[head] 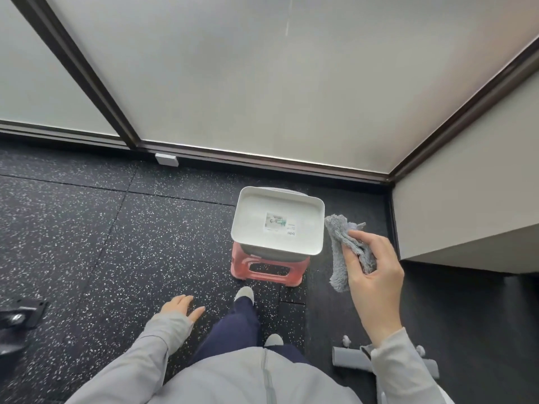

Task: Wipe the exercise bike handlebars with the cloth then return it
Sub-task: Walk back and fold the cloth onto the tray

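A fluffy grey cloth (341, 252) hangs from my right hand (376, 272), which grips its middle just right of a white tray (316, 225). The tray holds nothing but a printed label and rests on a small red stool (267, 271). My left hand (182, 307) hangs low at my side with its fingers apart and nothing in it. The bike's handlebars are out of view; only a black metal part (17, 319) shows at the left edge.
The floor is black speckled rubber matting (102, 243). Frosted glass panels in dark frames (262, 83) close off the far side, and a white wall ledge (466, 234) juts in at the right. Grey equipment parts (353, 360) lie by my right foot.
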### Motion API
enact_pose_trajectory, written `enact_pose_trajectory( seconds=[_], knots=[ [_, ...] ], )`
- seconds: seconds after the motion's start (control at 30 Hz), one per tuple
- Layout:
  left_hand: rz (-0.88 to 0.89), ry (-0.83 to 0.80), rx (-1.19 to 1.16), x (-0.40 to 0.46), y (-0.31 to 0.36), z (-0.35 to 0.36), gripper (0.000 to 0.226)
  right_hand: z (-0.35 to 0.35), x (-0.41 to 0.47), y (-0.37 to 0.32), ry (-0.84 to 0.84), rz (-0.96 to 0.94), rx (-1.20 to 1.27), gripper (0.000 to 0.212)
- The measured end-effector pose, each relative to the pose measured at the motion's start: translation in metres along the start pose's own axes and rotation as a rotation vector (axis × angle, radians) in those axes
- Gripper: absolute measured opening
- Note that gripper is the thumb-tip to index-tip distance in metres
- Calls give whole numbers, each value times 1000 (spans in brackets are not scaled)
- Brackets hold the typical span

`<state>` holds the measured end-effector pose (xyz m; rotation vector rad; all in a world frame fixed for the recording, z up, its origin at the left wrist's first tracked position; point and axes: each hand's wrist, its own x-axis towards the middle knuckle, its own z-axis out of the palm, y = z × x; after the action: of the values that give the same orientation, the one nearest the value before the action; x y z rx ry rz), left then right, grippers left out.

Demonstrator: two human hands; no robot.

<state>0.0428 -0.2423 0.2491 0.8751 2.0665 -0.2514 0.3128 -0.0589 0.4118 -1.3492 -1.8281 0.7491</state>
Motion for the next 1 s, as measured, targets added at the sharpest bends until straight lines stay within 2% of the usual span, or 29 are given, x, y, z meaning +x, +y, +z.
enact_pose_trajectory(
  seconds=[0.4,0.63,0.77,0.87,1.0],
  knots=[
    [124,63,1,62,38,-112,55,74,78,-29,43,-24,-7,23],
    [420,170,-656,17,145,-185,44,108,105,-51,-21,-80,59,17],
    [417,-14,-1079,-25,193,-208,10,118,104,-58,-55,-105,106,16],
    [452,-79,-1224,-31,224,-222,24,115,123,-55,-52,-105,122,13],
    [448,-145,-1340,-32,230,-220,20,114,120,-58,-59,-76,148,12]
  ],
)
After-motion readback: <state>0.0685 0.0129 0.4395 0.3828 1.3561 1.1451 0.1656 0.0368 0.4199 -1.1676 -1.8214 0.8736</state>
